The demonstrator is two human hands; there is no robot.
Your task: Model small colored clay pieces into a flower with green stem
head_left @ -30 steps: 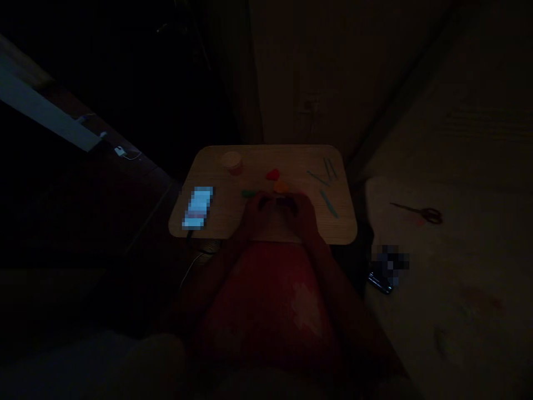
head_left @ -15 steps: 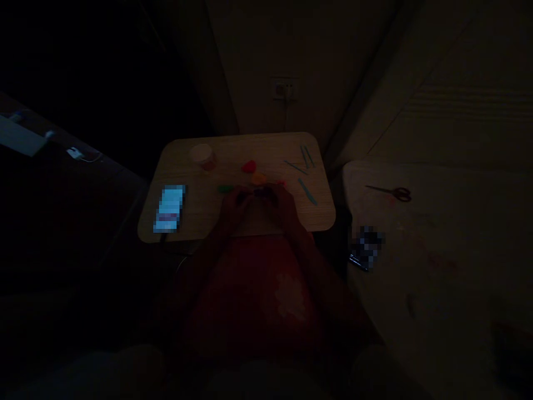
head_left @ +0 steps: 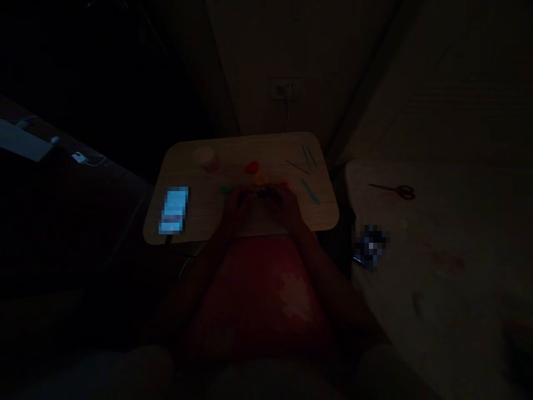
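Note:
The scene is very dark. Over the near middle of the small wooden table [head_left: 195,222], my left hand [head_left: 235,204] and my right hand [head_left: 287,204] meet with fingers curled around a dark purple lump of modelling clay [head_left: 261,194]. Its exact shape is hidden by the fingers and the gloom. Just left of my left hand lies a green piece [head_left: 227,190]. Beyond my fingers are an orange lump [head_left: 260,179] and a red lump [head_left: 252,167]. A small pinkish-red piece [head_left: 285,183] sits by my right knuckles.
Thin turquoise sticks [head_left: 298,166] and a turquoise knife-like tool [head_left: 310,191] lie at the right. A lidded tub [head_left: 206,158] stands back left, a lit phone [head_left: 174,210] front left. On the pale surface to the right are scissors [head_left: 395,190] and a blurred dark object [head_left: 370,247].
The view has shifted slightly, so the table sits a little further right, and the picture is dimmer. Both hands stay together around the purple lump, with little visible finger movement.

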